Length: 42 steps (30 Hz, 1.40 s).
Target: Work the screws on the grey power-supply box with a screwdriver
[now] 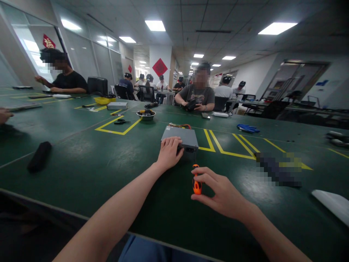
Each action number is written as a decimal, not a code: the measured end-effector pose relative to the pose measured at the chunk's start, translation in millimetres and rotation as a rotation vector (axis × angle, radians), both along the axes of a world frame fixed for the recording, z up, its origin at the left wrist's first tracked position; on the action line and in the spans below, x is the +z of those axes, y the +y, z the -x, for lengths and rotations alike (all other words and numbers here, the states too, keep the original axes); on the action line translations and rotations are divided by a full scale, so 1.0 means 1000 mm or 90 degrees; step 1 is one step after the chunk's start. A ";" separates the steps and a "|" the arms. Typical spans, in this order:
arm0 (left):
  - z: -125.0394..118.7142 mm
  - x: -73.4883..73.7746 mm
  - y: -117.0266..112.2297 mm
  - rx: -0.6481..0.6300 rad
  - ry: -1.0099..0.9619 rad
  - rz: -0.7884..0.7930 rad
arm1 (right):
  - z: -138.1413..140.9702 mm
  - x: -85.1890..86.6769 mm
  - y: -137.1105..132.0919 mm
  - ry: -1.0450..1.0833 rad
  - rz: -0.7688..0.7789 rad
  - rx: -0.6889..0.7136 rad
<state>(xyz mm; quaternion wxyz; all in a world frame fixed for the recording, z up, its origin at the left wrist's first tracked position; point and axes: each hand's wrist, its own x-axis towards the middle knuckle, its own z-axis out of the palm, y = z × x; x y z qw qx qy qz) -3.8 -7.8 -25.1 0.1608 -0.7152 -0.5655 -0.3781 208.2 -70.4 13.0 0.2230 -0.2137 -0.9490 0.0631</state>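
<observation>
A grey metal power supply unit [188,137] lies on the green table, with coloured wires [180,126] at its far side. My left hand [169,152] holds it at the near left, fingers over the top and thumb at the front face. Between the fingertips and thumb of my right hand [215,187] is an orange and black screwdriver [196,185]. Its thin shaft points away from me and reaches the near right corner of the unit. Whether the tip sits in a screw is too small to tell.
Yellow tape lines mark the table [131,200]. A metal bowl [146,115] with small items and black-handled pliers [121,122] lie beyond at left. A black pouch [39,156] is at far left, blue gloves [248,128] at right. A person [197,92] sits opposite.
</observation>
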 end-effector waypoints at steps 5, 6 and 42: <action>0.000 -0.001 0.001 -0.004 -0.003 -0.005 | -0.001 0.003 -0.001 -0.012 0.040 -0.007; 0.000 -0.001 0.001 -0.004 -0.004 -0.006 | -0.001 0.004 -0.002 -0.029 0.039 -0.002; 0.000 -0.001 0.001 -0.006 -0.006 -0.011 | 0.001 0.005 -0.003 -0.030 0.069 -0.009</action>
